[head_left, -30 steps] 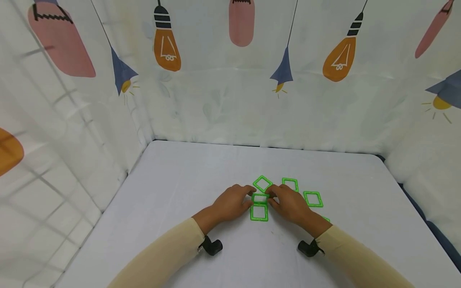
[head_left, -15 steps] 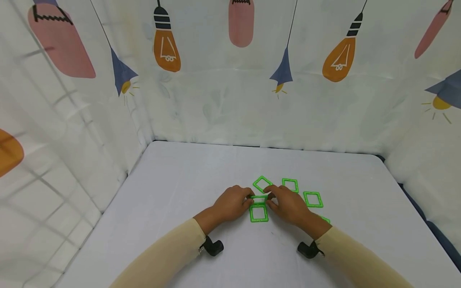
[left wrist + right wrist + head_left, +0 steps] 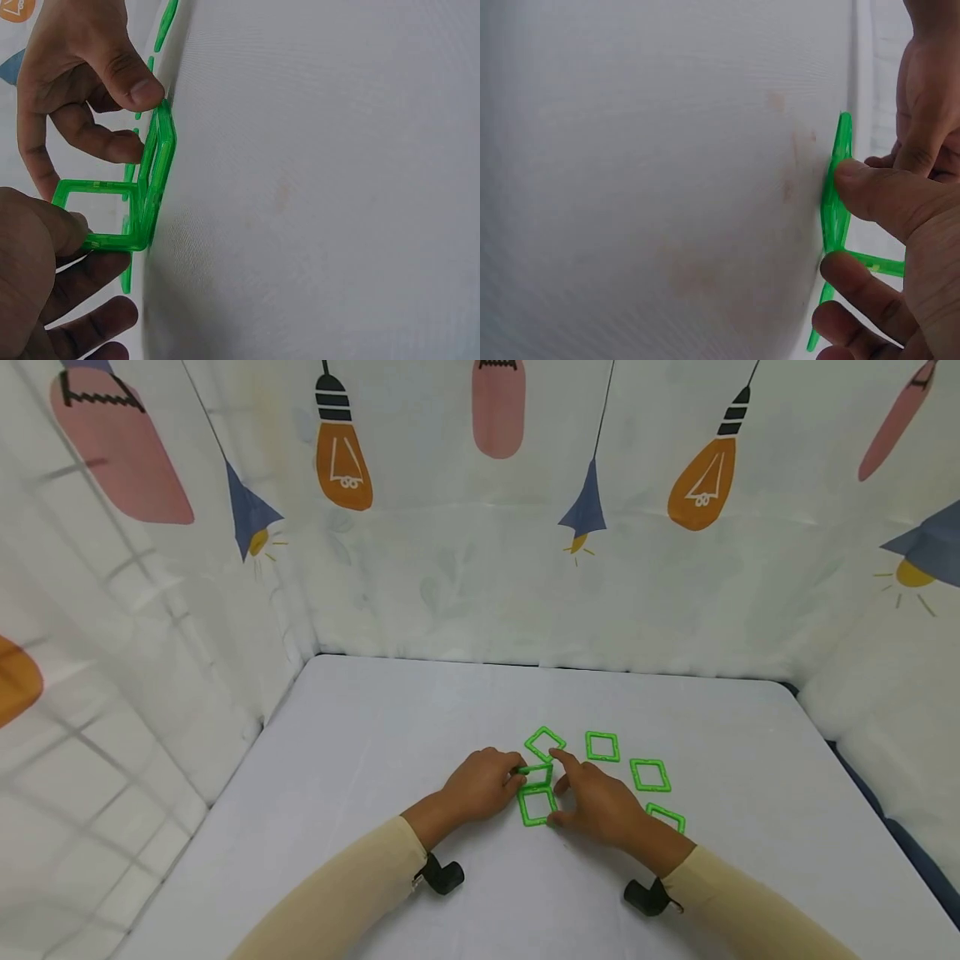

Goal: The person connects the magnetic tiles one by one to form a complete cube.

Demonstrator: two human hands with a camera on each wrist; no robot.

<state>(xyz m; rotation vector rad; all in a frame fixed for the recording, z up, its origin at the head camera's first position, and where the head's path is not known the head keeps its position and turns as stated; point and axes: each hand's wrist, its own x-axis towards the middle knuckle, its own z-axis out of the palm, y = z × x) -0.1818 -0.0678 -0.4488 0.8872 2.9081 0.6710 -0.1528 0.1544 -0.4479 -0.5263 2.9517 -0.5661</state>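
Note:
Two green square frames meet along an edge: the near one (image 3: 537, 807) lies on the table, and the far one (image 3: 537, 777) stands up from its far edge. My left hand (image 3: 482, 785) pinches the raised frame (image 3: 135, 214) at its left side between thumb and fingers. From the right, my right hand (image 3: 600, 797) has its thumb at the near frame's right side; its index finger extends toward a tilted green square (image 3: 544, 743) behind. In the left wrist view the right hand's thumb touches the flat frame's corner (image 3: 166, 120).
On the white table (image 3: 360, 718), more green squares lie at the back right (image 3: 602, 747), farther right (image 3: 650, 775) and partly behind the right wrist (image 3: 666, 817). Printed fabric (image 3: 465, 568) hangs behind the table and along its sides.
My right hand has left the raised frame's right side and spread, its thumb moving nearer to me onto the flat frame. The raised frame has tipped up and both have turned slightly. My left hand keeps its pinch.

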